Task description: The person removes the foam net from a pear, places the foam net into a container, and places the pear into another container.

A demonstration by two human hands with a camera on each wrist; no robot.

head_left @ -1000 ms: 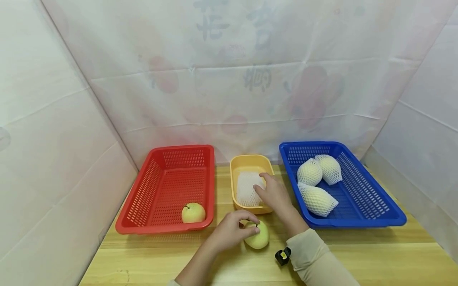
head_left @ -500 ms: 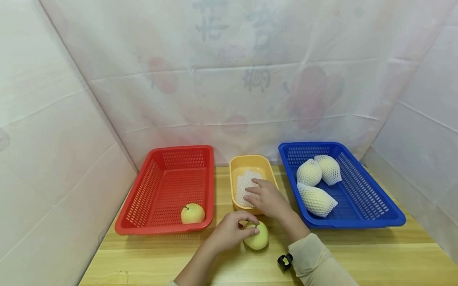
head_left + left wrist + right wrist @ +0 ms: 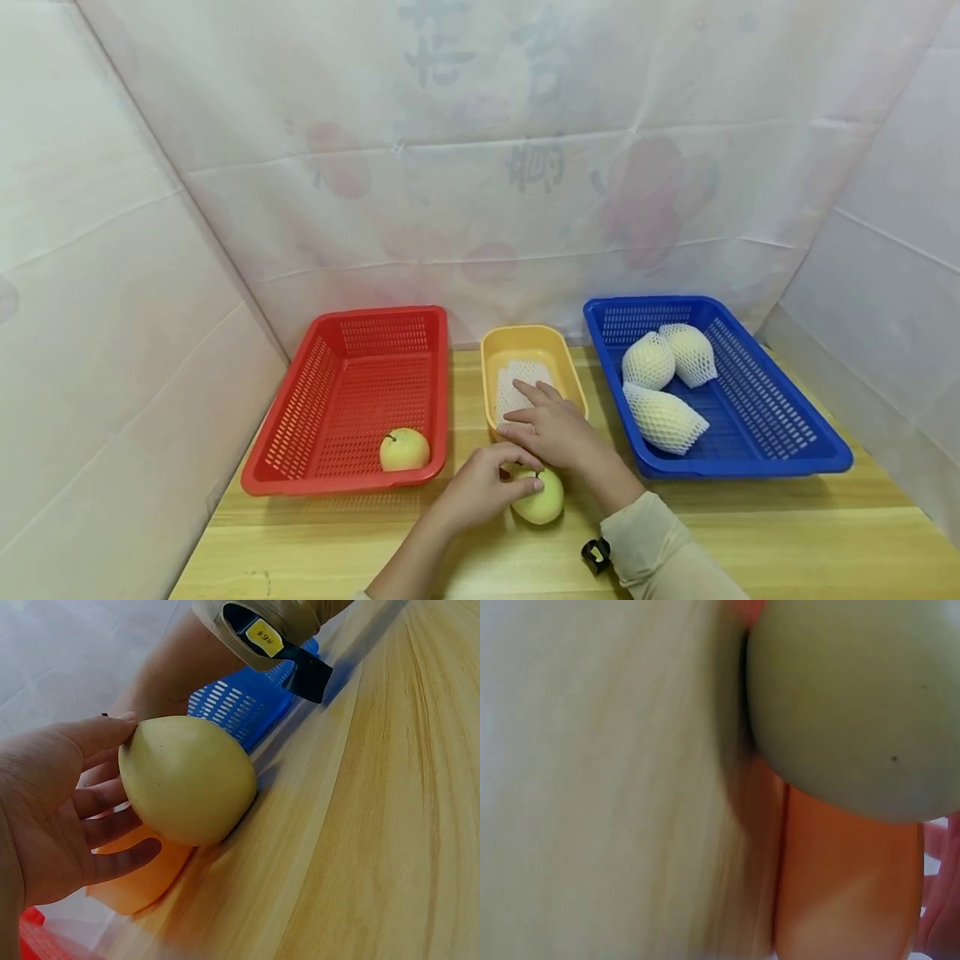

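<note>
My left hand steadies a yellow-green pear on the table, thumb and index finger pinching its top by the stem. In the left wrist view the thumb lies at the top of the pear, with the other fingers beside it. My right hand reaches over the near side of a small yellow basket, fingers spread above white foam fruit nets. The fingertips overlap the nets. In the right wrist view, the same pear looms large in front of the basket wall.
A red basket on the left holds one bare pear. On the right, a blue basket holds three fruits in foam nets. White cloth hangs behind the wooden table.
My right hand has drawn back from the far right side of the yellow basket toward its near edge. The nets have shifted slightly, with two layers now showing. My left hand keeps its place.
</note>
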